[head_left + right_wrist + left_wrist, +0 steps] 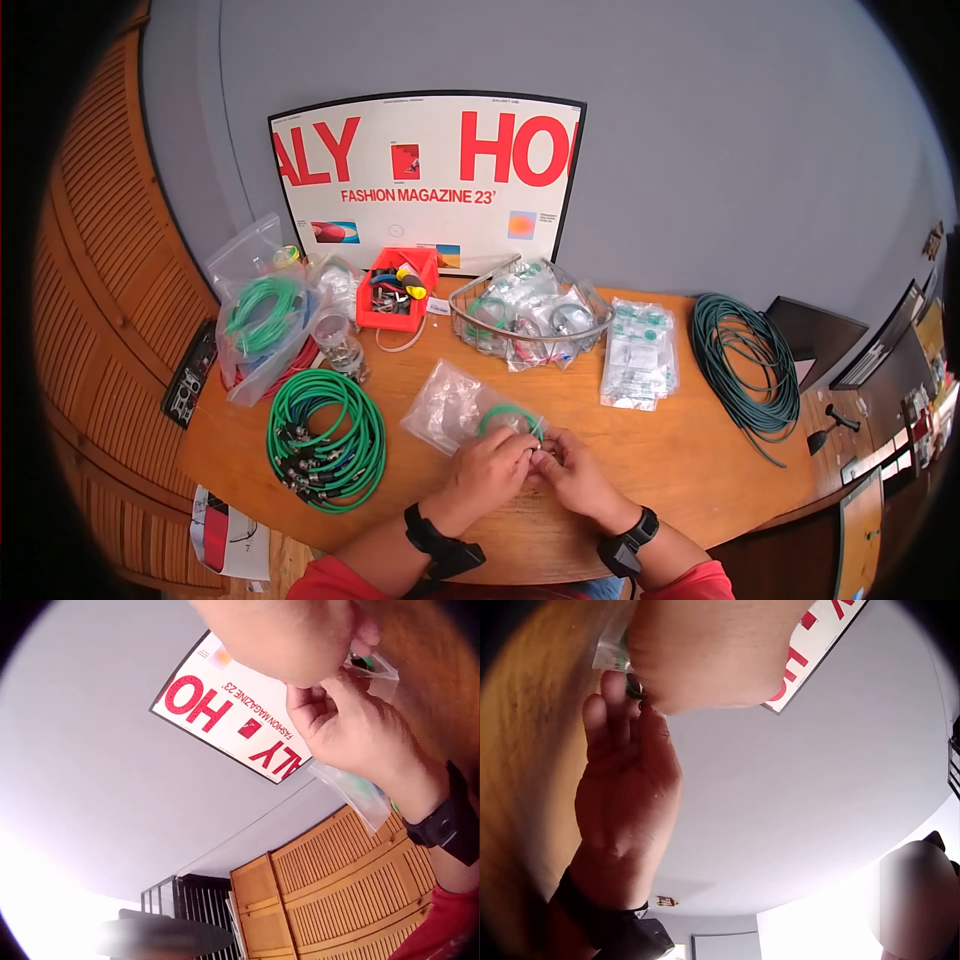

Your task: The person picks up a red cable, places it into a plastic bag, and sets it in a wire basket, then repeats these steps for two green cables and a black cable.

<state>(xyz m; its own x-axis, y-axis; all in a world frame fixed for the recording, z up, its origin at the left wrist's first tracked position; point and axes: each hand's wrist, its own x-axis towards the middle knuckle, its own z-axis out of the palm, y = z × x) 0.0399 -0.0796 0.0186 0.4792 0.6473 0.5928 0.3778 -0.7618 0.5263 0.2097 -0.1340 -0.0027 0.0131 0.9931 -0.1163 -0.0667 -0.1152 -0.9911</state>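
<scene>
A small coil of green cable (512,412) lies at the near end of a clear plastic bag (440,408), just beyond my fingers. My left hand (490,468) pinches a dark end of this cable (634,687) between thumb and fingertips. Right beside it, fingertips meeting the left ones, my right hand (578,474) grips the same end. The fingers hide most of the piece, and I cannot tell its exact shape. In the right wrist view a bit of green cable (367,663) shows past the fingers, beside clear plastic.
To the left lie coiled green cables with metal connectors (325,440) and a bag of cables (262,320). Behind stand a plastic cup (340,345), a red bin (398,290) and a wire basket (530,340). Flat bags (638,352) and a dark green cable coil (745,360) lie right.
</scene>
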